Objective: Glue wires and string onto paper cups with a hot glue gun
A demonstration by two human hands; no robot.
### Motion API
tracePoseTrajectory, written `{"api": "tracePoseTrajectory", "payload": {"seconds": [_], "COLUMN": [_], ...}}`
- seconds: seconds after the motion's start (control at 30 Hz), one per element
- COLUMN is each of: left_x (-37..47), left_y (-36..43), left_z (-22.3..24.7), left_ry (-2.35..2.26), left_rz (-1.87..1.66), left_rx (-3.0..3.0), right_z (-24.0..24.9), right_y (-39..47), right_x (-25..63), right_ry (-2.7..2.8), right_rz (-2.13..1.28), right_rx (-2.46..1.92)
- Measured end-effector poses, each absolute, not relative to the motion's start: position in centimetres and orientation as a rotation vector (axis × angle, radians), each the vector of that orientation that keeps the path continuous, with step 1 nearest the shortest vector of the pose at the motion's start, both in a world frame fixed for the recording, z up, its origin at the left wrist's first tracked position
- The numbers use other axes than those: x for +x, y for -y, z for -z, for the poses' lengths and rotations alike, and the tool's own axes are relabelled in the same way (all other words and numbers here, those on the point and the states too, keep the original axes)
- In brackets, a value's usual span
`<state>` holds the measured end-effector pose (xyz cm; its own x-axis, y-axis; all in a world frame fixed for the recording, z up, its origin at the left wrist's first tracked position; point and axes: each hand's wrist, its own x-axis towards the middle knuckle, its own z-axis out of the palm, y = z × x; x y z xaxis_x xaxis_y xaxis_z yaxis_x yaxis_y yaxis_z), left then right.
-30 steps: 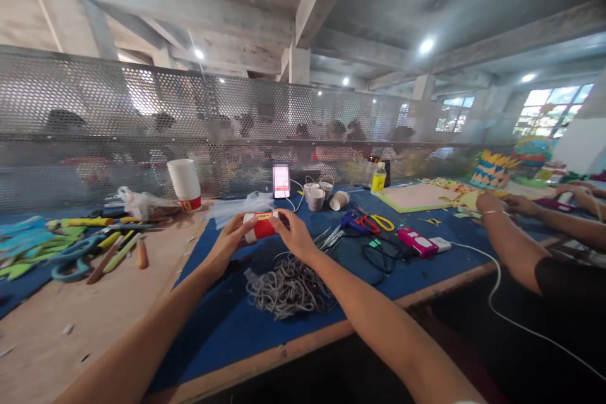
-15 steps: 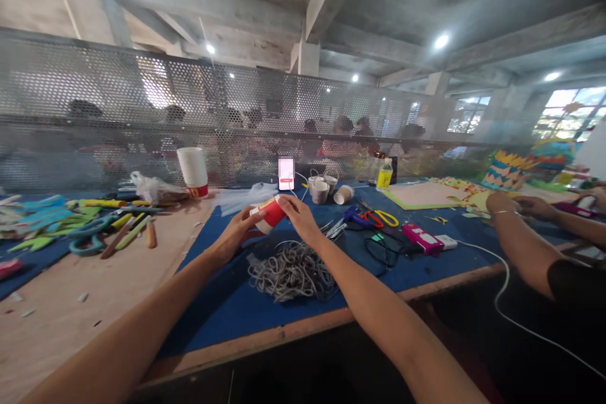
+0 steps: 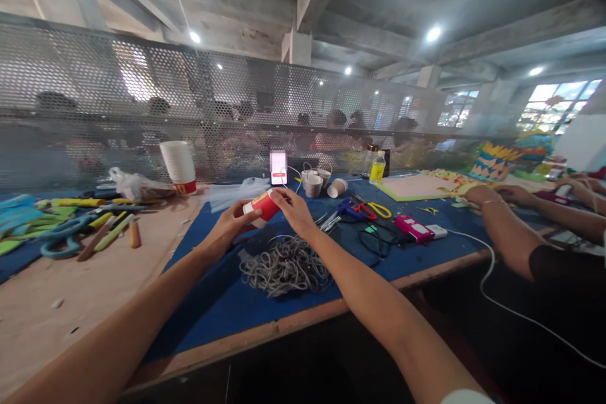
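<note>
Item: red-and-white paper cup (image 3: 266, 206), smooth, tapered, tilted above the blue tabletop (image 3: 208, 319); my left hand (image 3: 235, 221) closes round one end, my right hand (image 3: 294, 209) pinches the other. Below: looped grey cord (image 3: 284, 268) (my right forearm (image 3: 357, 284) overlaps its edge).

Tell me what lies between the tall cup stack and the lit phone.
In the head view, crumpled translucent sheeting lies on the table between the cup stack and the phone.

Red cup (image 3: 264, 204) partly hidden (fingers (image 3: 286, 197) cover it).
</note>
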<state>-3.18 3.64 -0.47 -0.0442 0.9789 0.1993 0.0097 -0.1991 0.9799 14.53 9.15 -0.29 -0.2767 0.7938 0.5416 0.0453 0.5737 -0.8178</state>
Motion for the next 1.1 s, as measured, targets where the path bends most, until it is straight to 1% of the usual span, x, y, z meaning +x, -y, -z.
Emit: {"api": "tracePoseTrajectory", "payload": {"seconds": [0.07, 0.23, 0.43, 0.53, 0.63, 0.9, 1.0, 1.1], "left_x": [-3.3, -4.0, -4.7, -4.9, -5.1, -4.7, -4.5, -4.5], "left_y": [-3.8, -4.4, -4.6, -4.9, -5.1, -4.1, -4.1, -4.4], "left_z": [0.4, 0.9, 1.4, 1.9, 2.4, 2.4, 2.4, 2.6], "left_ry": [-1.186, -1.383, -1.672, -1.725, -1.794, -1.960, -1.992, -1.974], "left_rz": [-1.407, -1.439, -1.391, -1.379, -1.310, -1.078, -1.001, -0.977], "left_rx": [1.344, 1.522, 1.748, 1.826, 2.003, 2.274, 2.302, 2.338], "right_z": [0.2, -0.4, -0.5, 0.1, 0.9, 1.3, 0.8, 0.2], "right_y": [-9.5, -10.9, -10.9, -10.5, -10.3, -10.5, -10.3, -9.9], "right_x": [14.8, 16.6, 18.6, 18.2, 17.4, 17.0, 17.4, 17.6], "right_ry": [1.733, 1.794, 2.401, 2.580, 2.552, 2.462, 2.495, 2.672], "right_rz": [-0.835, -0.585, -0.731, -0.656, -0.532, -0.474, -0.539, -0.813], "right_rx": [-0.711, -0.895, -0.921, -1.000, -1.087, -1.055, -1.007, -0.882]}}
